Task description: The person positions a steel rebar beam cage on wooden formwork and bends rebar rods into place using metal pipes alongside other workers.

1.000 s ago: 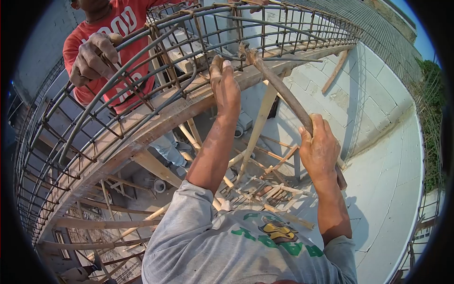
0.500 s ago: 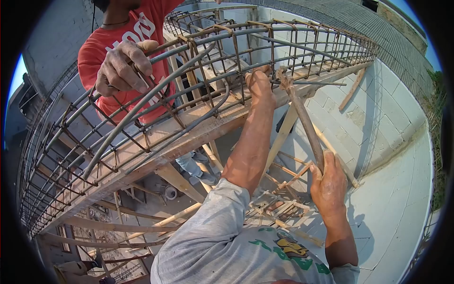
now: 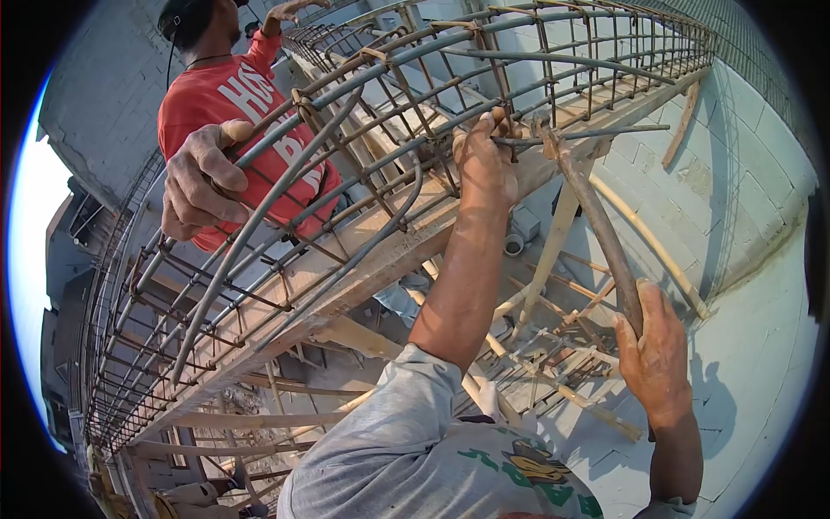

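Note:
My left hand (image 3: 486, 160) reaches up to the side of a long rebar cage (image 3: 450, 82), its fingers closed on rebar beside a stirrup. My right hand (image 3: 654, 350) grips the lower end of a hammer's curved wooden handle (image 3: 603, 229). The hammer's head (image 3: 548, 137) is up against the cage's lower edge, just right of my left hand, by a loose-ended bar (image 3: 618, 132). What the head touches is hard to make out. Another person's dusty hand (image 3: 203, 182) is at the cage's top bars on the left.
A person in a red shirt (image 3: 251, 112) stands behind the cage, one arm raised. The cage rests along a wooden formwork board (image 3: 380, 259). Below lie bamboo poles and scrap wood (image 3: 562, 363). A pale block wall (image 3: 743, 156) curves around the right side.
The view has shifted, so the cage sits farther right and higher. My right hand has swung the handle end outward to the right, while the hammer's head stays by my left hand.

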### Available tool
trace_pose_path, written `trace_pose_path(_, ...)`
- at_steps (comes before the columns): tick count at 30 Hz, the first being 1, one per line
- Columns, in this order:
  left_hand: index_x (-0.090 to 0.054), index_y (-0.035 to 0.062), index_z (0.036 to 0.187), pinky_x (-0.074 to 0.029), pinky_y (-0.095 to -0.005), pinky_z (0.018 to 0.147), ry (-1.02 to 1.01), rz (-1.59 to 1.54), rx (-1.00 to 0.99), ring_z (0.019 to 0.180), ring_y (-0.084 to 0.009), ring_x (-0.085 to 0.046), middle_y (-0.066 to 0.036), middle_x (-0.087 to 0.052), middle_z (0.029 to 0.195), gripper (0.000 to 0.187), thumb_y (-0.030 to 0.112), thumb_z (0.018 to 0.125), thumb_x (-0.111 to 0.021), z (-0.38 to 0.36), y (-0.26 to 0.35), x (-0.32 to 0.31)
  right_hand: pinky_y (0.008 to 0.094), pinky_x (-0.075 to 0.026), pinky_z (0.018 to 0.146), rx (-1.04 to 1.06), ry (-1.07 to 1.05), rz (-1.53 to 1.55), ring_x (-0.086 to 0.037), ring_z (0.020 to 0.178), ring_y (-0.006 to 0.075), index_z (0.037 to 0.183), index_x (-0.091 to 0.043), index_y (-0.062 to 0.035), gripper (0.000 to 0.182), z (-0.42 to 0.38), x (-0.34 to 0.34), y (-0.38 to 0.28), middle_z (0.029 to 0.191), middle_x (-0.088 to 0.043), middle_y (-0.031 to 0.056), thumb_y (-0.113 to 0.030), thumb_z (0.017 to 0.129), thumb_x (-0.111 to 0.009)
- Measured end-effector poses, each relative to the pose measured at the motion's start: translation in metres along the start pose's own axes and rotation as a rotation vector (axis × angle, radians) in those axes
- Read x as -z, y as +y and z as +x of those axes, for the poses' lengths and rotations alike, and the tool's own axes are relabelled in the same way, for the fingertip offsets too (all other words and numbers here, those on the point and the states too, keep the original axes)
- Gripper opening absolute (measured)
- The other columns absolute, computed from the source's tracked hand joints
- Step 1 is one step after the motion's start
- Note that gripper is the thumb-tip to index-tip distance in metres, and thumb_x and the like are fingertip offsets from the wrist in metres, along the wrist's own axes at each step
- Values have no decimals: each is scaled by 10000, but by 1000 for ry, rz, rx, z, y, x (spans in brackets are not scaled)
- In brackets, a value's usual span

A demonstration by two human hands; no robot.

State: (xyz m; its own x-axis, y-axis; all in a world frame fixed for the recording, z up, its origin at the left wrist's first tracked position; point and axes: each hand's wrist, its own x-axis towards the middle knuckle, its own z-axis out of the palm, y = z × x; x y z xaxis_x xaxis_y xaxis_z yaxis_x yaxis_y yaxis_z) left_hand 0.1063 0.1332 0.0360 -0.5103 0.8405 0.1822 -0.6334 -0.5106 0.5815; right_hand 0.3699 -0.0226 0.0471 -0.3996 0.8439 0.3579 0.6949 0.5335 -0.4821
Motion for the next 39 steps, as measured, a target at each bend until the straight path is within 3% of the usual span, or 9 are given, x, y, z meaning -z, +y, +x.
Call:
trace_pose_path(3, -486, 23, 1095, -561, -351, 760, 70, -37, -10, 911, -252, -642, -133, -612, 1005, 165, 82, 942, -504, -5, -4, -4, 454, -508, 717, 137, -11, -60, -640, 836, 407, 1256, -501, 47, 441, 12, 21, 35, 1010, -588, 245, -26, 844, -640)
trace_pose_path(8, -477, 62, 1119, -568, -342, 762, 74, -78, -25, 959, -262, -649, -151, -622, 1062, 175, 84, 946, -497, -6, -3, -8, 442, -507, 714, 24, 28, -135, -643, 865, 370, 1301, -509, 35, 466, 16, 31, 23, 974, -587, 213, -34, 857, -633)
trace_pose_path(17, -505, -25, 1090, -533, -331, 877, 53, -76, 39, 922, -231, -650, -181, -641, 1024, 190, 44, 913, -502, -19, 11, -18, 430, -519, 668, 23, -5, -309, -640, 807, 350, 1346, -489, -3, 522, 11, 29, 2, 954, -555, 195, -29, 849, -647)
trace_pose_path(23, -491, -22, 1144, -517, -342, 886, 35, 9, 132, 930, -232, -646, -172, -637, 1064, 245, 46, 910, -509, -11, 15, -10, 415, -508, 638, -17, 182, -512, -640, 729, 367, 1241, -521, -21, 390, -29, 37, 17, 888, -622, 181, -40, 870, -642)
trace_pose_path(27, -489, -17, 1155, -494, -338, 893, 39, -43, 125, 943, -239, -643, -160, -630, 1096, 258, 42, 905, -516, -14, 11, -8, 457, -471, 603, -165, 285, -581, -605, 705, 383, 1030, -508, -42, 242, -54, 52, -8, 811, -573, 166, -25, 835, -650)
trace_pose_path(28, -486, -11, 1163, -485, -336, 894, 72, -9, 121, 958, -239, -639, -157, -625, 1112, 268, 47, 904, -520, -20, 16, -14, 455, -463, 585, -236, 178, -556, -599, 686, 375, 998, -503, -42, 220, -56, 59, -4, 800, -564, 152, -33, 835, -650)
trace_pose_path(33, -459, -1, 1261, -433, -331, 937, 82, 41, -50, 1090, -233, -572, -148, -593, 1164, 403, 148, 901, -561, -15, -4, -7, 437, -482, 580, -179, 111, -670, -600, 648, 387, 942, -515, -46, 174, -51, 75, 1, 757, -584, 161, -58, 840, -654)
trace_pose_path(36, -341, -23, 1380, -394, -341, 993, 141, 257, -261, 1192, -257, -506, -170, -525, 1274, 560, 181, 906, -560, -57, -1, -11, 430, -502, 594, -80, 132, -691, -625, 700, 342, 1002, -520, -42, 257, -56, 74, 23, 814, -579, 136, -87, 808, -684)
trace_pose_path(39, -417, -55, 1341, -351, -411, 1053, 33, 896, -514, 1230, -350, -471, -247, -453, 1342, 540, 254, 921, -557, -78, 14, -6, 429, -513, 606, 56, 163, -652, -640, 722, 338, 989, -516, -43, 234, -57, 78, 25, 806, -580, 130, -86, 817, -669)
